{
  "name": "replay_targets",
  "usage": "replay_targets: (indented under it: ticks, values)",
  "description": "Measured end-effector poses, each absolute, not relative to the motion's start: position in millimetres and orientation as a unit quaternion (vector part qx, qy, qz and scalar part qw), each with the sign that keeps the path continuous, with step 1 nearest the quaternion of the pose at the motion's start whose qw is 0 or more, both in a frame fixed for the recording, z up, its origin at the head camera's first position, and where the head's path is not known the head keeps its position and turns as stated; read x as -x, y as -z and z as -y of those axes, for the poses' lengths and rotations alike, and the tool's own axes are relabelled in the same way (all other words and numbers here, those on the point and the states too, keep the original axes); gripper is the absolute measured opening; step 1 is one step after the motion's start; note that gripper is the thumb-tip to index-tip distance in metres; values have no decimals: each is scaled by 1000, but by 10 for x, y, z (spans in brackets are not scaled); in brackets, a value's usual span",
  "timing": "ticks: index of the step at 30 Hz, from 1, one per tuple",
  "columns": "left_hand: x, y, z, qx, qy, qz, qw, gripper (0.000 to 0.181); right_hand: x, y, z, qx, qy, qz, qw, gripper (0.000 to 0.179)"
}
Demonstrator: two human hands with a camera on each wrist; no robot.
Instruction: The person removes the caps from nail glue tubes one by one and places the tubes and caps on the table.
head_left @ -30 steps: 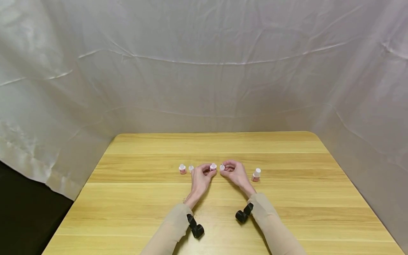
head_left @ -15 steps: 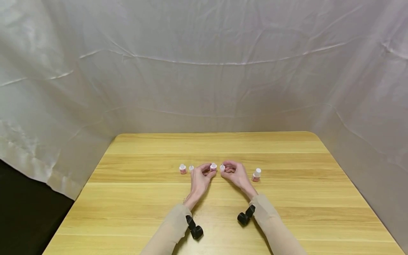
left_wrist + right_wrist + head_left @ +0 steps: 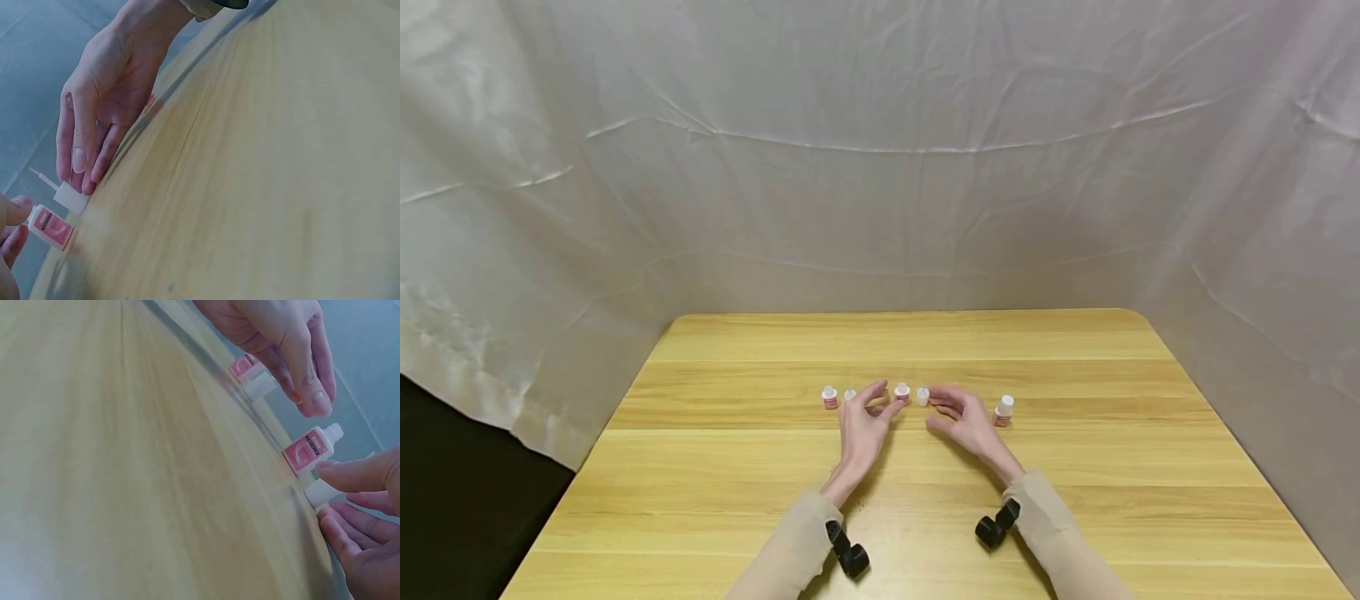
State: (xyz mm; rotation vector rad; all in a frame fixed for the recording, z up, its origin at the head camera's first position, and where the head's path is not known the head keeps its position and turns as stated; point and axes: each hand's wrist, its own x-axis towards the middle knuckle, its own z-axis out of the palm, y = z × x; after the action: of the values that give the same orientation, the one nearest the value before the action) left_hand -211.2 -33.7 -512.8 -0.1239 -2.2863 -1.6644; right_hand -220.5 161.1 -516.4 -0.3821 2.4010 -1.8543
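In the head view, a small white bottle [image 3: 902,394] with a pink label stands uncapped at mid-table. Beside it, a white brush cap [image 3: 922,397] rests with its thin stem pointing up, as the left wrist view shows. My left hand [image 3: 861,427] is just left of the bottle, its thumb and fingers spread apart and gripping nothing. On the other side, my right hand [image 3: 966,423] has its fingers loosely bent right beside the cap, with a gap between thumb and fingers. The bottle's open nozzle [image 3: 334,432] shows in the right wrist view.
Left of my left hand stand another uncapped pink-labelled bottle [image 3: 830,398] and its white cap [image 3: 849,395], partly covered by the hand. A third bottle [image 3: 1003,411], capped, is right of my right hand. A pale curtain [image 3: 895,208] hangs behind the wooden table [image 3: 737,500].
My left hand has let go of the bottle and spread its fingers, shifting slightly left. The right hand has released the brush cap and drawn back a little to the right.
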Motion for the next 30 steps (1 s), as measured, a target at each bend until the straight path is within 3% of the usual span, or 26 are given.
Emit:
replay_targets:
  ticks: [12, 19, 24, 30]
  values:
    - [1957, 5086, 355, 54, 584, 794, 157, 29, 1912, 5029, -1824, 161, 607, -775, 63, 56]
    - [1896, 5102, 254, 80, 591, 788, 151, 22, 1743, 4995, -2120, 180, 598, -778, 76, 45]
    - [1879, 5140, 148, 112, 591, 786, 141, 22, 1685, 4999, -2388, 163, 612, -764, 119, 38]
    - [1884, 5151, 28, 127, 599, 783, 107, 26, 1722, 5032, -2695, 167, 628, -752, 114, 36]
